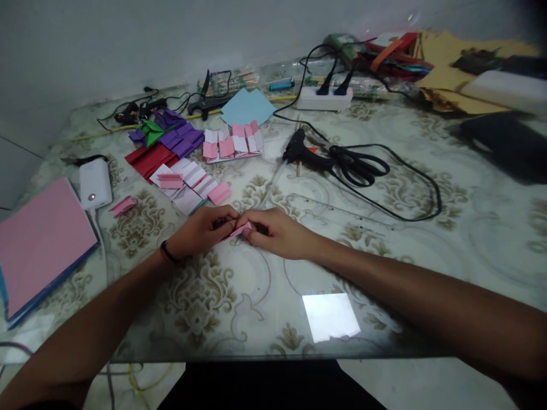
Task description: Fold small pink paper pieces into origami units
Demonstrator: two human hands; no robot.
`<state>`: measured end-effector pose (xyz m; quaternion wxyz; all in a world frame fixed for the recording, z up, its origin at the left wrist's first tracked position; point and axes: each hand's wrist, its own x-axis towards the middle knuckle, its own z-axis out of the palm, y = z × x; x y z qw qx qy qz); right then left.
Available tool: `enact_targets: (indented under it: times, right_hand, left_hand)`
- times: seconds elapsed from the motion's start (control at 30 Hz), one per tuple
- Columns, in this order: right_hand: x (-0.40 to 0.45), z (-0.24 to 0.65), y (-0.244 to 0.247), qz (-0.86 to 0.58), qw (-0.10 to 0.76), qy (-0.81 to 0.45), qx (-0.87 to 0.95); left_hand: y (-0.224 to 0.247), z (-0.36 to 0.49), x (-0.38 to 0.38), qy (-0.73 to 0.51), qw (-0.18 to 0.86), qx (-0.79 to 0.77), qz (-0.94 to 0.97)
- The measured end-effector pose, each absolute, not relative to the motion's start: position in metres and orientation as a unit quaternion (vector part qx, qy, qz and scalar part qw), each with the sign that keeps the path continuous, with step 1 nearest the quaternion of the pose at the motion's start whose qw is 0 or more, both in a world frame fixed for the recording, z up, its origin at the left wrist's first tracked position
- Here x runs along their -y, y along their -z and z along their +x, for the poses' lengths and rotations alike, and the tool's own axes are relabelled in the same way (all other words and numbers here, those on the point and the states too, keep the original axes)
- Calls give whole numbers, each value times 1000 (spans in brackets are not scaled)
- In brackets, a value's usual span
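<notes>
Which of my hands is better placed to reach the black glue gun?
Probably your right hand: it is nearer the glue gun, which lies beyond it, slightly to its right. Your left hand is farther off, on the other side. Both are pinching the pink paper.
</notes>
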<state>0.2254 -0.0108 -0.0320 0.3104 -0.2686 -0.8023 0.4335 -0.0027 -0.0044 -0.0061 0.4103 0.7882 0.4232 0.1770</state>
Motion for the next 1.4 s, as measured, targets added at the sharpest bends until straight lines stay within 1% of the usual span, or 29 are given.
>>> enact_targets:
  times: [1.4]
  right_hand:
    - [12,226,32,-268,311,-430,804]
  left_hand:
    - [8,-3,3,-177,403,-423,792]
